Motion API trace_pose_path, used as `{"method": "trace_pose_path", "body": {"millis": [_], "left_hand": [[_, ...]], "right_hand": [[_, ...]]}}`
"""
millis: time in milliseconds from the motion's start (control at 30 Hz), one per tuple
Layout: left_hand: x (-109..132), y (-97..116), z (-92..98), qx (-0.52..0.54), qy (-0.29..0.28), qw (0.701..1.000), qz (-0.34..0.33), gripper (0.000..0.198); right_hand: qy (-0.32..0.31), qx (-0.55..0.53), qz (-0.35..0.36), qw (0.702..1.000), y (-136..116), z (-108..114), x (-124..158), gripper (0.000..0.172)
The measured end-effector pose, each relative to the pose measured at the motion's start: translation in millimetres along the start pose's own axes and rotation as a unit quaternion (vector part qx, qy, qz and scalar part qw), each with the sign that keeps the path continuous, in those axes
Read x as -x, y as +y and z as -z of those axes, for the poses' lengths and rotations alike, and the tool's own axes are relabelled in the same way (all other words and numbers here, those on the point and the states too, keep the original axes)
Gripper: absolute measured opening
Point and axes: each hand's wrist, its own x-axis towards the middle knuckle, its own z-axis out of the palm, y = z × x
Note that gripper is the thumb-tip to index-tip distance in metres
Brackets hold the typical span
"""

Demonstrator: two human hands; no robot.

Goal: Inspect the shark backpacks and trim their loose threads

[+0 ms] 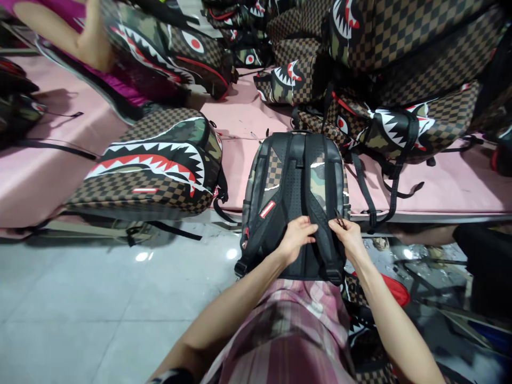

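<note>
A black-backed backpack (296,181) with checkered and camouflage patches leans upright between the pink table's edge and my lap, its padded back and shoulder straps facing me. My left hand (298,237) lies on the lower back panel, fingers stretched out to the inner edge of the right-side shoulder strap (325,240). On that strap's other side, my right hand (347,234) is closed around a small dark pointed tool (340,218), which looks like thread snips. Its lower part is hidden by my fingers. A red label (268,209) shows on the left-side strap.
A shark-mouth backpack (156,165) lies to the left on the pink table (240,114). More patterned backpacks (424,58) are piled at the right and back. Across the table, another person's arm (92,42) rests by a backpack (172,48). More bags (364,341) sit low beside my right leg.
</note>
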Motion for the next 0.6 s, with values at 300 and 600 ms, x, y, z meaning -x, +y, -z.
{"method": "trace_pose_path", "body": {"millis": [300,600], "left_hand": [[86.3,4.3,70.8,-0.319,-0.051,0.937,-0.133,0.019],[45.6,31.6,138.9,-0.148,0.123,0.98,-0.053,0.042]], "right_hand": [[0.019,0.004,-0.003,1.0,4.4,0.1,-6.7,0.033],[0.045,0.03,0.005,0.999,3.5,-3.5,-3.5,0.038]]}}
